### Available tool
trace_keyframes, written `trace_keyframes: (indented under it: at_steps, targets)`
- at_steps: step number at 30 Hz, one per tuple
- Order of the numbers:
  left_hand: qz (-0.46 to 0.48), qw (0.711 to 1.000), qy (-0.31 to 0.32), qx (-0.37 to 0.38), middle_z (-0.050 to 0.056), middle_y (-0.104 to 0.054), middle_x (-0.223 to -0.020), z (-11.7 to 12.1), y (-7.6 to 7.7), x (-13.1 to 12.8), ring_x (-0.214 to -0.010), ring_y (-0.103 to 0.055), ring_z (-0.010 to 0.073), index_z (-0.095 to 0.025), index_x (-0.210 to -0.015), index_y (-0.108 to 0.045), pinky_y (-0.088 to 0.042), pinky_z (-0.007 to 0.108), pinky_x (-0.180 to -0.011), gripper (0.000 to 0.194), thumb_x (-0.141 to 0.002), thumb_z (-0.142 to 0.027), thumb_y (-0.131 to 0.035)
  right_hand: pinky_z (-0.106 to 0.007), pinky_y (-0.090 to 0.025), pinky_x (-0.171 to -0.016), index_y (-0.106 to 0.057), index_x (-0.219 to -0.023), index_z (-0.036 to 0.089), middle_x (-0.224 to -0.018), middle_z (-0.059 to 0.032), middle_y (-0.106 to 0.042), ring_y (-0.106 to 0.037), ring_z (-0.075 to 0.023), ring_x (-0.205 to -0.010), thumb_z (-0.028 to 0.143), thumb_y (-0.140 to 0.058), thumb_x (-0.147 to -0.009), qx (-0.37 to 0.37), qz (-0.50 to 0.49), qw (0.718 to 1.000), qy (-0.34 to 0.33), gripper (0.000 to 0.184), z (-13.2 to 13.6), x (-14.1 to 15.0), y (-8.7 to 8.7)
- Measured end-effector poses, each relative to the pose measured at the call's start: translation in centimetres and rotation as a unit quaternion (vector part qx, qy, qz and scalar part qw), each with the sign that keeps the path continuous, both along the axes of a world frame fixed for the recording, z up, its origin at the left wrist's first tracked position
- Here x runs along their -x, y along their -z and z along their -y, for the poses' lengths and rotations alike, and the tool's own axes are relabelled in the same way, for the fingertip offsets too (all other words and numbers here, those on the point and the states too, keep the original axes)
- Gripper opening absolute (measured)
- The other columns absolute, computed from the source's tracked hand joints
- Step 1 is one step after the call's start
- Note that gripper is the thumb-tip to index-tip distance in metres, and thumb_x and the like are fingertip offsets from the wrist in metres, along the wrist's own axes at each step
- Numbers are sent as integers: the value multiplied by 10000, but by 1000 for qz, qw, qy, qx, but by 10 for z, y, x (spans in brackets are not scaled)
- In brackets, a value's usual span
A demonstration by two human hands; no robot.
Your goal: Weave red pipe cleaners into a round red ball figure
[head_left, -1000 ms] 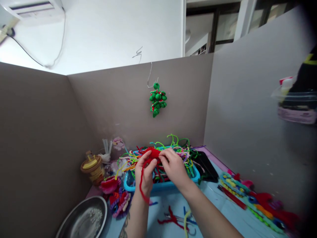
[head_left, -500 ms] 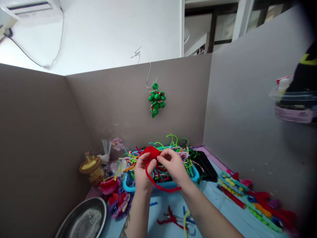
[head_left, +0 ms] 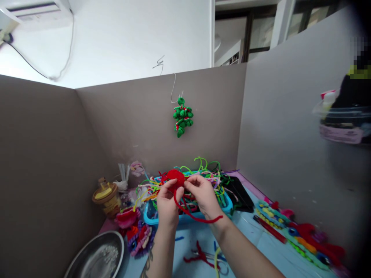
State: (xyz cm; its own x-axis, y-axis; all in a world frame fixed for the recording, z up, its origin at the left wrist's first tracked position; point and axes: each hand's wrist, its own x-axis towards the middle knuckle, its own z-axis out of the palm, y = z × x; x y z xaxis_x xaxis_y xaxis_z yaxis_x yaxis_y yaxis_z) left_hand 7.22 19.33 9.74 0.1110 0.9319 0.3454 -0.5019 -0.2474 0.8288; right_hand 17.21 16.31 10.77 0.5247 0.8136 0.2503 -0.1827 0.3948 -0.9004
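Observation:
Between my two hands is a red fuzzy piece (head_left: pixel 176 177), rounded and flat, apparently bent from pipe cleaner. My left hand (head_left: pixel 168 202) pinches its lower left part between thumb and fingers. At its right edge my right hand (head_left: pixel 201 193) is closed in a pinch on the same red piece; the exact spot is hidden by the fingertips. A loose red strand (head_left: pixel 197 219) hangs from it, curving below my right hand toward the wrist. Behind my hands stands a blue basket (head_left: pixel 151 220) heaped with many-coloured pipe cleaners (head_left: pixel 214 179).
Scissors (head_left: pixel 222 266) lie under red pipe-cleaner scraps (head_left: pixel 199 253) on the blue table. At left are a metal bowl (head_left: pixel 97 255), a lidded jar (head_left: pixel 107 197) and fuzzy flowers (head_left: pixel 140 237). Colourful finished pieces (head_left: pixel 304 241) and a red pen-like tool (head_left: pixel 271 229) lie right. A green ornament (head_left: pixel 183 116) hangs ahead.
The red piece has shifted slightly left and turned a little in my fingers. Its loose strand has swung right, its end now over my right wrist.

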Motion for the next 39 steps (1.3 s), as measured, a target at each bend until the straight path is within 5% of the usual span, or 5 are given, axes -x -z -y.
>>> trace_keyframes:
  at_steps: [12, 25, 29, 34, 39]
  targets:
    - [-6, 1000, 6, -13, 39, -694, -944, -4, 2, 2, -880, -634, 149, -196, -952, -663, -487, 264, -808, 338, -628, -186, -761, -273, -419, -630, -664, -678, 148, -680, -20, -640, -542, -147, -649, 325, -702, -658, 7, 9, 999, -48, 181, 5, 2, -4]
    - [11, 999, 34, 20, 48, -694, -952, -1, -2, 1, -863, -638, 161, -191, -1001, -645, -487, 282, -798, 410, -608, -178, -766, -268, -441, -632, -635, -614, 170, -627, 0, -642, -579, -140, -631, 171, -769, -519, -24, -234, 953, -189, 165, -1, 8, 3]
    - [-4, 1000, 3, 2, 59, -686, -981, -1, -3, 2, -894, -634, 169, -182, -1027, -628, -479, 293, -820, 418, -628, -184, -752, -283, -449, -663, -617, -631, 170, -624, -1, -634, -587, -151, -653, 221, -765, -541, -18, -196, 966, -167, 180, 2, 13, -2]
    - [-40, 998, -40, -21, 65, -683, -977, -1, -6, 5, -864, -645, 176, -179, -1037, -604, -488, 299, -794, 413, -646, -203, -735, -267, -440, -732, -637, -773, 198, -752, 12, -644, -574, -138, -744, 210, -764, -540, -40, -157, 985, -57, 265, 9, 17, -13]
    - [-82, 993, -72, -51, 70, -665, -968, 0, -2, 3, -844, -642, 176, -177, -996, -592, -496, 298, -772, 341, -674, -201, -702, -305, -444, -779, -684, -797, 180, -763, -25, -665, -589, -165, -773, 288, -737, -625, -52, -92, 990, -96, 210, 13, 15, -14]
